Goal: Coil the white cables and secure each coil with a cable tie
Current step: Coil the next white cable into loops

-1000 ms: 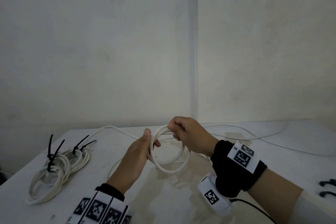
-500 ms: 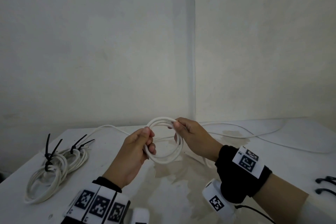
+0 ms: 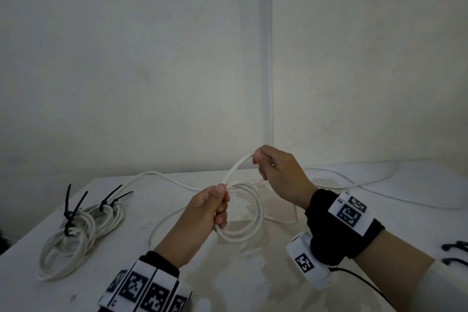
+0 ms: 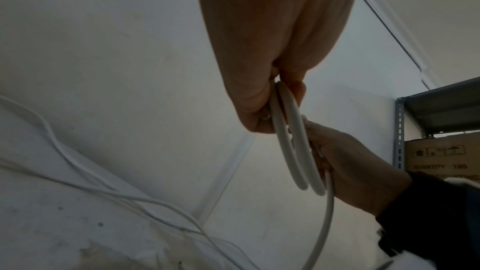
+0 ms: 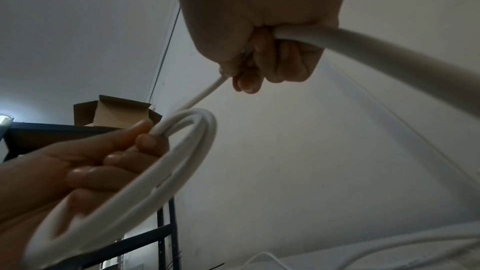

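1. I see the left hand [image 3: 202, 213] over the middle of the white table [image 3: 253, 281], its fingers [image 5: 145, 143] curled around a small coil [image 3: 247, 220] of white cable, thumb pressed on top where the loops meet.
2. From the right wrist view the coil shows at least two loops stacked together, passing between the left thumb and the curled fingers.
3. The right hand [image 3: 281, 175] sits higher and a little farther back, clenched around the free run of the same cable [image 3: 235, 167]; that strand arcs down from the right fist to the pinch of the left hand.
4. The coil hangs below the left hand, above the table; I cannot tell whether its lowest loop touches the surface.
5. The rest of the cable trails loose over the table toward the back wall and off to the right.
6. On the left side of the table lie finished coils [image 3: 76, 235] of white cable, bound with black cable ties [image 3: 73, 208] whose tails stick upward.
7. At the right edge of the table I see loose black cable ties [image 3: 455, 253], well apart from both hands.
8. Both wrists wear black bands with printed square markers.
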Demonstrator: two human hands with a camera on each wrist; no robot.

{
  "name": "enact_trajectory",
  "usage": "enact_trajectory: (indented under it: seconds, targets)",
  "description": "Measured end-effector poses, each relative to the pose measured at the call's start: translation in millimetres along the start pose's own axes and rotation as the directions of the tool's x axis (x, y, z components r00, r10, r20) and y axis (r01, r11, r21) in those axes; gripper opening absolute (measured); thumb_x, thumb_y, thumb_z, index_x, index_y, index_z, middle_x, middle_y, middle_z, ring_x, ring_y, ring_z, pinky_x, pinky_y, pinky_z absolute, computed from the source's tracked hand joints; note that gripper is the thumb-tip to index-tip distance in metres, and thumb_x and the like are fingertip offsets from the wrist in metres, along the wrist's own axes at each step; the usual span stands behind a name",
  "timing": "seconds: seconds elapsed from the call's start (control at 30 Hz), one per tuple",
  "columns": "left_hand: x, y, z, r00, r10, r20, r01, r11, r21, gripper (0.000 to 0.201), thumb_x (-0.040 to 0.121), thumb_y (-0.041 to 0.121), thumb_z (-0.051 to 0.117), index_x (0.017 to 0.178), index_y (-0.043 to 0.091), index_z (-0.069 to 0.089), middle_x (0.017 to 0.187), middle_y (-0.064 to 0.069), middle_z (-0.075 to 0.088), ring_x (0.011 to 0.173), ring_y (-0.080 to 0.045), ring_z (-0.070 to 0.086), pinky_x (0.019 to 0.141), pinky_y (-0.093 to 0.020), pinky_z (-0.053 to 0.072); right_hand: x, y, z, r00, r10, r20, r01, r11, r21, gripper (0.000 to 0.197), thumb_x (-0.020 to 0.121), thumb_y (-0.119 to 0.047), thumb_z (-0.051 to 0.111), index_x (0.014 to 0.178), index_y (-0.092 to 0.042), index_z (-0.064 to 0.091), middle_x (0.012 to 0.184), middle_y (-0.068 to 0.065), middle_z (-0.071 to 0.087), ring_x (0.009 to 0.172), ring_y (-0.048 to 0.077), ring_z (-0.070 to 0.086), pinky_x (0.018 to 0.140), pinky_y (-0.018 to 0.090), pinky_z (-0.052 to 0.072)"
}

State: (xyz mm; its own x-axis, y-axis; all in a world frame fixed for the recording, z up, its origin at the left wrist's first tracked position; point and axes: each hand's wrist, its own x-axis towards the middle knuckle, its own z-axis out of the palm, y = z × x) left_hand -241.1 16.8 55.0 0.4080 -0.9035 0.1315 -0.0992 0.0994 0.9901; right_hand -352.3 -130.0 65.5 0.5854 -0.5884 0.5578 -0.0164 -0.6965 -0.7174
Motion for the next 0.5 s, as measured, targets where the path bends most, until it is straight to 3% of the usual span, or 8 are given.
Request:
enact_trajectory:
  seconds: [0.13,0.23,0.3,0.4,0.5]
  targets:
    - [-0.6,-1.9,-0.2,0.999,0.001,-0.038,-0.004,0.996,-0.086,0.031,0.098,0.023,0.035,0.074,0.007,0.046,0.054,0.004,0.03,0.041,-0.004,0.031,0.044,-0.015,0.037,-2.5,-0.9,-5.7,0.997,0.049,0.055,-0.047,0.999,-0.026,0.028,0.097,-0.019,0.043,0.073,-0.029,0.052,0.057,-0.005,0.051,0.058,0.015,0.043,0.056,0.018,0.034]
    - [1.7,-3.5,-3.7,0.996,-0.006,-0.084,-0.012,0.977,-0.211,0.031,0.098,0.023,0.033,0.074,0.007,0.045,0.049,0.008,0.034,0.04,-0.004,0.03,0.043,-0.015,0.034,-11.5,-5.1,-4.3,0.95,0.148,0.273,-0.173,0.982,0.07,0.021,0.099,-0.024,0.038,0.086,-0.023,0.055,0.076,-0.003,0.064,0.047,0.002,0.043,0.05,0.012,0.033]
    - [4.4,-4.3,-4.1,0.993,-0.001,-0.118,-0.027,0.971,-0.238,0.033,0.098,0.025,0.033,0.072,0.009,0.045,0.049,0.009,0.033,0.041,-0.003,0.03,0.043,-0.015,0.033,-20.8,-10.9,0.1,0.893,0.198,0.405,-0.29,0.94,0.179,0.023,0.099,-0.03,0.037,0.095,-0.016,0.054,0.082,0.0,0.068,0.04,0.006,0.033,0.042,0.014,0.028]
    - [7.3,-3.1,-4.0,0.988,-0.015,-0.154,-0.03,0.958,-0.285,0.033,0.098,0.026,0.033,0.072,0.01,0.046,0.048,0.009,0.033,0.04,-0.003,0.029,0.043,-0.015,0.032,-27.0,-16.8,6.8,0.906,0.126,0.405,-0.202,0.968,0.151,0.016,0.094,-0.022,0.05,0.1,-0.007,0.053,0.074,-0.002,0.064,0.042,0.001,0.045,0.044,0.008,0.032]
    - [6.8,-1.0,-4.1,0.991,-0.011,-0.132,-0.023,0.967,-0.254,0.033,0.099,0.025,0.032,0.073,0.01,0.045,0.048,0.009,0.034,0.041,-0.004,0.032,0.049,-0.018,0.035,-21.6,-15.9,7.1,0.933,0.083,0.35,-0.134,0.983,0.124,0.005,0.092,-0.012,0.054,0.088,-0.01,0.054,0.066,-0.008,0.059,0.046,-0.007,0.051,0.047,0.005,0.036]
